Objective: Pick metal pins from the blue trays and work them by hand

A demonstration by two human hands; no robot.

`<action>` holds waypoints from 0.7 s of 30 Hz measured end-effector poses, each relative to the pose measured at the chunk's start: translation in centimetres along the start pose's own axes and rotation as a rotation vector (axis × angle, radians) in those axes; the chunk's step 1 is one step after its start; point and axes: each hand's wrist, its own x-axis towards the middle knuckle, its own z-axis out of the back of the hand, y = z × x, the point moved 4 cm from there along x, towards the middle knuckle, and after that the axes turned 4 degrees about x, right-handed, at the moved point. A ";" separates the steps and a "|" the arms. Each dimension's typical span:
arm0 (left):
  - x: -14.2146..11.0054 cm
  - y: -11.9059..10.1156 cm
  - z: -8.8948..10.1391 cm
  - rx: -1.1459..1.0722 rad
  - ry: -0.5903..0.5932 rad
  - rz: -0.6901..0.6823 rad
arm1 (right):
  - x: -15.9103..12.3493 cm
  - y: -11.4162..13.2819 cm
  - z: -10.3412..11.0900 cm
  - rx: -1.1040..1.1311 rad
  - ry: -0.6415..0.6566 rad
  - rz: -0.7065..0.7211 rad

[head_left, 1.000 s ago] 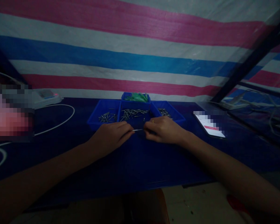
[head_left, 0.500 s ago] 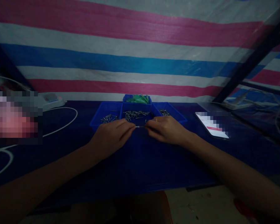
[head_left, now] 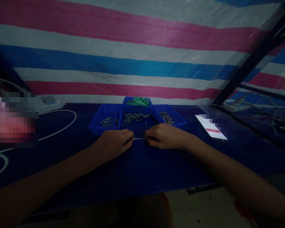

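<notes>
Striped sheeting (head_left: 133,38) in pink, white and blue hangs behind a dark blue table (head_left: 133,177), with a dark bar (head_left: 247,66) slanting across it at the right. Light is dim. Two bare forearms reach in from the lower corners. At the middle of the table, the left hand (head_left: 116,142) has its fingertips pinched on one end of a thin metal rod (head_left: 139,138), and the right hand (head_left: 163,136) has its fingers closed on the other end. Hands stand apart, the rod running level between them — its bare middle shows, its ends are hidden by the fingers.

Just beyond are three blue bins: the left bin (head_left: 99,110) and the right bin (head_left: 180,122) hold small metal pieces, while the rear bin (head_left: 137,109) holds green packets (head_left: 140,101). More pieces (head_left: 133,117) lie between the side bins, in front of the rear one.

To the right of the right hand lies a phone (head_left: 211,130), its screen lit and partly blurred out. Over at the left, a white cable (head_left: 61,110) curves across the table near a pale device (head_left: 49,103).
</notes>
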 end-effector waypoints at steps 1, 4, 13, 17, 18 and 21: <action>0.0 0.0 0.1 0.022 -0.002 -0.005 | -0.2 -0.2 0.4 -0.005 -0.001 -0.010; -0.1 -0.2 0.4 0.054 0.013 -0.017 | -1.1 -1.7 2.4 -0.060 -0.154 -0.138; -0.1 -0.4 0.0 0.078 0.048 -0.067 | -3.0 -7.3 1.9 -0.131 -0.165 -0.506; -0.3 -0.5 -0.1 0.080 0.045 -0.083 | -2.5 -6.5 1.7 -0.154 -0.166 -0.531; -0.3 -0.5 -0.1 0.085 0.045 -0.083 | -2.4 -6.2 1.8 -0.150 -0.169 -0.535; -0.3 -0.5 -0.1 0.092 0.041 -0.079 | -2.0 -5.5 1.9 -0.127 -0.173 -0.529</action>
